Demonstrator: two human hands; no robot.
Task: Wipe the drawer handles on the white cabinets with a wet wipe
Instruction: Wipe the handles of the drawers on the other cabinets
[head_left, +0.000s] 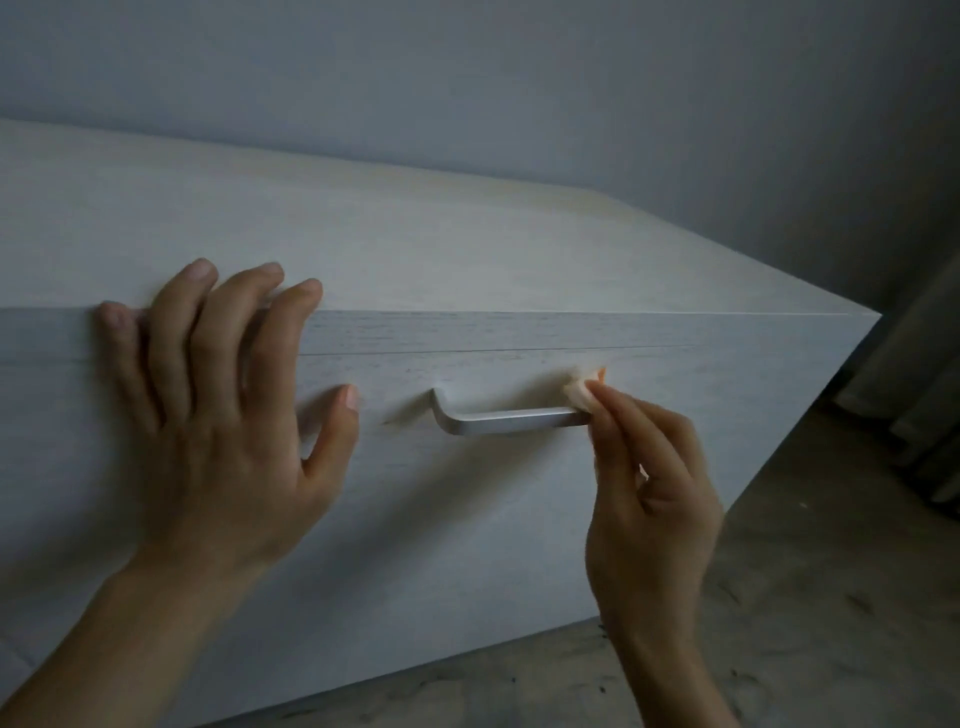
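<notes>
Drawer handle (511, 415): 1 brushed-metal bar is seen mounted across the front of the top drawer (519, 493) of a white cabinet (415, 249), a little right of the picture's centre. Its left end is bent back into the drawer front; its right end is hidden behind the wet wipe (583, 387) and the fingertips of the right hand (652, 499).

The wipe is bunched into a small pale wad with an orange-tinted edge, and it is pressed against the right end of the bar. It is pinched between the thumb and the first fingers of the right hand, which are closed together on it; the remaining fingers are curled toward the palm.

The left hand (223, 410) is laid flat and spread wide at the cabinet's upper front edge, left of the handle. 4 fingers are hooked over the edge onto the top surface, and the thumb is stretched out along the drawer front, its tip near the bar's left end but apart from it. Nothing is held by it.

A grey wall (519, 78) is seen behind the cabinet, and a mottled floor (805, 597) at the lower right.
</notes>
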